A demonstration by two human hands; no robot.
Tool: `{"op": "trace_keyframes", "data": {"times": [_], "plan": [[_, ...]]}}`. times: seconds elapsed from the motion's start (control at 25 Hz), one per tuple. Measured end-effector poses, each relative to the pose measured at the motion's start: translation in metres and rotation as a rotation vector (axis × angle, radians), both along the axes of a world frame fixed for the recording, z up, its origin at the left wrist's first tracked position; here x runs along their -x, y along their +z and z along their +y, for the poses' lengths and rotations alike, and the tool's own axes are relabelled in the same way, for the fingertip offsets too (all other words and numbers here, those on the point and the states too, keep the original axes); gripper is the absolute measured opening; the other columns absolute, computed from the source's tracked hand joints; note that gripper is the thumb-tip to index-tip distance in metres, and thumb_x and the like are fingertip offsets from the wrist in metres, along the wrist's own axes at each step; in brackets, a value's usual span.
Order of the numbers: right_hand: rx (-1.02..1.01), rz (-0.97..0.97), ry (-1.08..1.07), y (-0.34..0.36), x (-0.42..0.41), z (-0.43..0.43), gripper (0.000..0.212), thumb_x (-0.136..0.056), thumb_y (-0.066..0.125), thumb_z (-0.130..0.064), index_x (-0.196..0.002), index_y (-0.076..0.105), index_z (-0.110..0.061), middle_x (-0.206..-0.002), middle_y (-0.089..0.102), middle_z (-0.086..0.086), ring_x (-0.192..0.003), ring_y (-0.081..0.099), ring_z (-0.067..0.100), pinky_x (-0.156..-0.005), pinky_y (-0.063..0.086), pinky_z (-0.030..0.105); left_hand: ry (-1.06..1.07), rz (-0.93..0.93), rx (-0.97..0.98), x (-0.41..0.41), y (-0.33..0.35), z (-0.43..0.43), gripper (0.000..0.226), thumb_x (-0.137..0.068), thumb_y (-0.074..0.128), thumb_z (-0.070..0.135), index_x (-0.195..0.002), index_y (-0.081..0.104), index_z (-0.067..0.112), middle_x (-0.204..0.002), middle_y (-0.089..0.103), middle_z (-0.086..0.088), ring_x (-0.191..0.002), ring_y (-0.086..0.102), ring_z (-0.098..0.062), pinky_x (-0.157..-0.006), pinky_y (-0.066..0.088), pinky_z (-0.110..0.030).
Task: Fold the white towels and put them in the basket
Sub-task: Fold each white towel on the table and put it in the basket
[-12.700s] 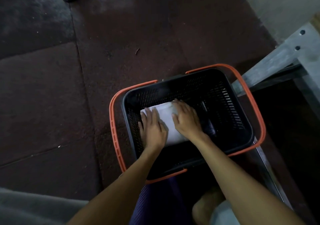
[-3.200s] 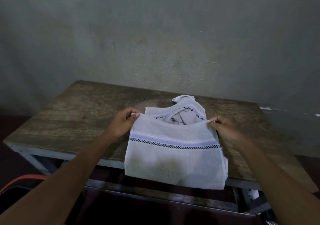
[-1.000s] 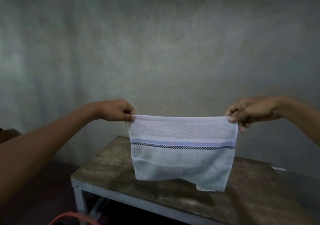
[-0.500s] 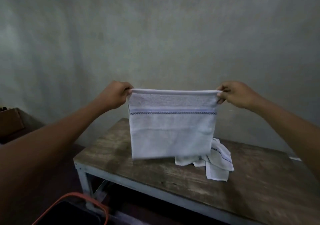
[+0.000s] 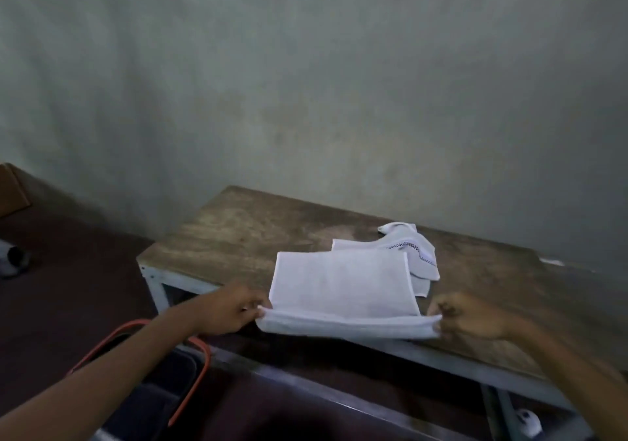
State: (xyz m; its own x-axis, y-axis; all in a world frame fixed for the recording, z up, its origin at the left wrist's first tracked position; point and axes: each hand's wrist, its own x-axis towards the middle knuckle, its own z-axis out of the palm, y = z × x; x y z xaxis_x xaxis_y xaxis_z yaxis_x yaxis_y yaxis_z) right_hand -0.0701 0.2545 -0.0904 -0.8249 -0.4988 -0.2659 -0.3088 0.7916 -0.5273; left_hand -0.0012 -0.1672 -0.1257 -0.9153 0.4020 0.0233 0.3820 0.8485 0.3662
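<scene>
Table [image 5: 244, 233]: while we stand at its near edge, its wooden top runs from 10 o'clock to 4 o'clock.
Towel [image 5: 343, 284]: doubled over flat on the top, long axis 9 to 3 o'clock, near edge lifted.
Basket [image 5: 170, 372]: at 7 o'clock, below the table.
Left hand [image 5: 231, 311]: our fingers curl, pinching the towel's 9 o'clock corner.
Right hand [image 5: 472, 318]: curled, pinching the 3 o'clock corner.
Crumpled towel [image 5: 414, 250]: at 1 o'clock, touching the held one.

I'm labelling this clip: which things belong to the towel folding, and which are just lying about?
Job: flat towel, pinched by left hand and right hand; crumpled towel; basket; table.
Lying about: brown box by the wall; dark object on the floor.
</scene>
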Motion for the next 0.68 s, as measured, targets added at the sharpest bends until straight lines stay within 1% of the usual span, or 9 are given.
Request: {"op": "trace_keyframes", "data": {"times": [0.12, 0.16, 0.24, 0.28, 0.32, 0.4, 0.48, 0.56, 0.68], "plan": [[0.044, -0.042, -0.037, -0.034, 0.0, 0.001, 0.016, -0.081, 0.063, -0.005, -0.075, 0.061, -0.02, -0.069, 0.064, -0.004, -0.067, 0.059, 0.007, -0.066, 0.047, 0.024, 0.016, -0.043, -0.036, 0.003, -0.036, 0.004, 0.016, -0.094, 0.048, 0.017, -0.094, 0.064, 0.018, -0.085, 0.062, 0.012, -0.078, 0.056, 0.001, -0.069, 0.037, -0.008], [0.039, 0.017, -0.032, -0.036, 0.008, 0.001, 0.015, -0.082, 0.062, -0.008, -0.077, 0.061, -0.023, -0.072, 0.063, -0.005, -0.068, 0.057, 0.002, -0.068, 0.046, 0.025, 0.043, -0.029, -0.053, 0.008, -0.039, 0.004, 0.016, -0.095, 0.048, 0.018, -0.088, 0.06, 0.024, -0.079, 0.059, 0.015, -0.072, 0.054, 0.003, -0.066, 0.038, -0.012], [0.023, 0.136, -0.052, -0.035, 0.023, -0.003, 0.021, -0.085, 0.06, -0.009, -0.077, 0.057, -0.028, -0.074, 0.06, -0.006, -0.066, 0.052, 0.004, -0.068, 0.042, 0.025, 0.111, 0.016, -0.092, 0.022, -0.041, 0.002, 0.015, -0.095, 0.044, 0.025, -0.085, 0.053, 0.031, -0.073, 0.054, 0.018, -0.067, 0.052, 0.002, -0.064, 0.04, -0.022], [0.034, 0.19, -0.085, -0.035, 0.032, -0.006, 0.025, -0.085, 0.059, -0.007, -0.075, 0.055, -0.029, -0.073, 0.058, -0.006, -0.064, 0.05, 0.005, -0.066, 0.04, 0.024, 0.146, 0.047, -0.101, 0.032, -0.042, 0.0, 0.015, -0.093, 0.041, 0.031, -0.088, 0.055, 0.028, -0.075, 0.056, 0.015, -0.069, 0.055, -0.004, -0.066, 0.042, -0.027], [0.051, 0.237, -0.126, -0.036, 0.042, -0.011, 0.026, -0.085, 0.057, -0.005, -0.074, 0.054, -0.029, -0.072, 0.058, -0.005, -0.064, 0.05, 0.006, -0.065, 0.039, 0.024, 0.18, 0.086, -0.117, 0.044, -0.043, -0.001, 0.025, -0.09, 0.037, 0.037, -0.091, 0.058, 0.024, -0.079, 0.06, 0.01, -0.072, 0.058, -0.011, -0.066, 0.044, -0.029], [0.07, 0.331, -0.225, -0.038, 0.064, -0.023, 0.021, -0.084, 0.054, -0.005, -0.078, 0.057, -0.025, -0.075, 0.062, -0.003, -0.07, 0.056, 0.014, -0.068, 0.044, 0.031, 0.252, 0.163, -0.191, 0.073, -0.043, 0.0, 0.036, -0.087, 0.033, 0.042, -0.095, 0.061, 0.019, -0.086, 0.067, 0.003, -0.075, 0.061, -0.017, -0.067, 0.046, -0.031], [0.044, 0.419, -0.292, -0.04, 0.087, -0.035, 0.015, -0.084, 0.052, -0.008, -0.086, 0.062, -0.019, -0.084, 0.066, 0.004, -0.078, 0.06, 0.023, -0.07, 0.047, 0.037, 0.338, 0.201, -0.254, 0.101, -0.042, 0.004, 0.028, -0.092, 0.042, 0.032, -0.099, 0.062, 0.014, -0.087, 0.068, -0.002, -0.074, 0.059, -0.019, -0.065, 0.043, -0.029], [-0.009, 0.496, -0.294, -0.042, 0.111, -0.044, 0.015, -0.083, 0.054, -0.007, -0.092, 0.065, -0.013, -0.094, 0.065, 0.008, -0.087, 0.059, 0.027, -0.072, 0.045, 0.034, 0.413, 0.182, -0.274, 0.131, -0.043, 0.008, 0.016, -0.093, 0.048, 0.017, -0.1, 0.061, 0.009, -0.087, 0.067, -0.009, -0.076, 0.059, -0.024, -0.067, 0.043, -0.031], [-0.046, 0.546, -0.303, -0.048, 0.134, -0.051, 0.018, -0.083, 0.056, -0.007, -0.098, 0.066, -0.011, -0.101, 0.062, 0.007, -0.093, 0.057, 0.025, -0.072, 0.038, 0.027, 0.492, 0.118, -0.285, 0.159, -0.052, 0.008, 0.013, -0.092, 0.05, 0.011, -0.099, 0.06, 0.007, -0.089, 0.067, -0.014, -0.082, 0.06, -0.029, -0.071, 0.042, -0.032]]}}
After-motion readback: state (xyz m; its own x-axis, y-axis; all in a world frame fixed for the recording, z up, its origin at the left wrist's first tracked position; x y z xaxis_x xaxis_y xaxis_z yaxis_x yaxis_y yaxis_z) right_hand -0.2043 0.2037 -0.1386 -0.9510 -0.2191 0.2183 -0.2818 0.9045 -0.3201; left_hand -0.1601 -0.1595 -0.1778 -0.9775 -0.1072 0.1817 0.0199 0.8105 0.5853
